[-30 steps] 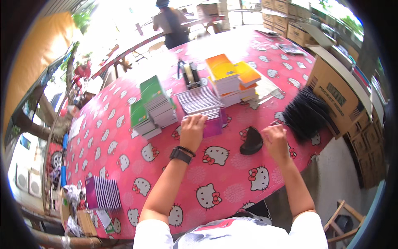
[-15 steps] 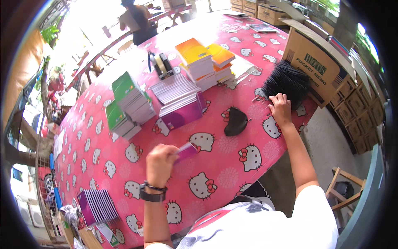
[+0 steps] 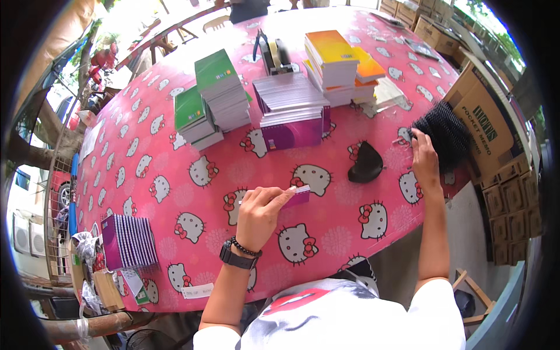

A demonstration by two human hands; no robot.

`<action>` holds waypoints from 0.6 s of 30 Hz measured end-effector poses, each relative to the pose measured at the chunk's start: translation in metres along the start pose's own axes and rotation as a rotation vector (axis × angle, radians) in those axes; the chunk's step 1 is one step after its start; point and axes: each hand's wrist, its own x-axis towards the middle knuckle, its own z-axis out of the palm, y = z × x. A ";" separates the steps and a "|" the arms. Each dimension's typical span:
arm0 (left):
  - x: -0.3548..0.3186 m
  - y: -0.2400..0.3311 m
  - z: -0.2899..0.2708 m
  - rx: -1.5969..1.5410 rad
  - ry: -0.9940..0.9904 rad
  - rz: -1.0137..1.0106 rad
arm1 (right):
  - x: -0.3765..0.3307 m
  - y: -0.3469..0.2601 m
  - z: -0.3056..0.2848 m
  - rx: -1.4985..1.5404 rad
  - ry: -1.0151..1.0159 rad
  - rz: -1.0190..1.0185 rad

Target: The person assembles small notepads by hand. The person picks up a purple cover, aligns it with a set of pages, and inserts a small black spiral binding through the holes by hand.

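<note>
My left hand is closed on a small purple memo pad, held by its edge just above the pink tablecloth. My right hand reaches to the left edge of a pile of black spiral binding coils. Its fingers are bent together there; what lies between them is too small to make out. Between the hands and farther off lies a black pouch. Beyond my left hand stands a stack of purple memo pads, white edges up. Another row of purple pads stands at the left table edge.
Green pad stacks and yellow-orange pad stacks stand behind. A tape dispenser sits between them. An open cardboard box rises beside the coils at the right. A white paper slip lies at the near edge.
My view has turned left and down, so the table's things sit farther right. The left hand has brought the purple pad farther right along the near side. The right hand stays at the coil pile.
</note>
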 end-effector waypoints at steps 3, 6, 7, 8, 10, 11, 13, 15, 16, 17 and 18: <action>-0.002 0.004 -0.003 -0.040 -0.065 0.037 | -0.006 -0.050 -0.007 0.475 -0.214 0.015; -0.005 0.006 -0.008 -0.079 -0.114 0.019 | -0.034 -0.120 0.006 0.842 -0.505 -0.084; -0.005 0.007 -0.009 -0.091 -0.132 0.011 | -0.042 -0.132 0.010 0.946 -0.548 -0.147; -0.002 0.009 -0.009 -0.103 -0.146 0.010 | -0.045 -0.137 0.012 0.949 -0.543 -0.142; 0.002 0.010 -0.009 -0.124 -0.170 0.002 | -0.048 -0.142 0.017 0.955 -0.541 -0.138; 0.003 0.011 -0.009 -0.122 -0.171 -0.001 | -0.048 -0.143 0.016 0.959 -0.544 -0.136; 0.002 0.011 -0.008 -0.119 -0.172 -0.008 | -0.047 -0.145 0.015 0.964 -0.553 -0.133; 0.001 0.010 -0.008 -0.118 -0.163 -0.016 | -0.047 -0.146 0.019 0.984 -0.541 -0.192; 0.001 0.010 -0.009 -0.118 -0.157 -0.017 | -0.046 -0.146 0.020 0.993 -0.532 -0.223; 0.001 0.011 -0.009 -0.122 -0.156 -0.018 | -0.046 -0.147 0.021 1.005 -0.524 -0.229; 0.001 0.011 -0.009 -0.127 -0.154 -0.018 | -0.047 -0.148 0.022 1.018 -0.516 -0.236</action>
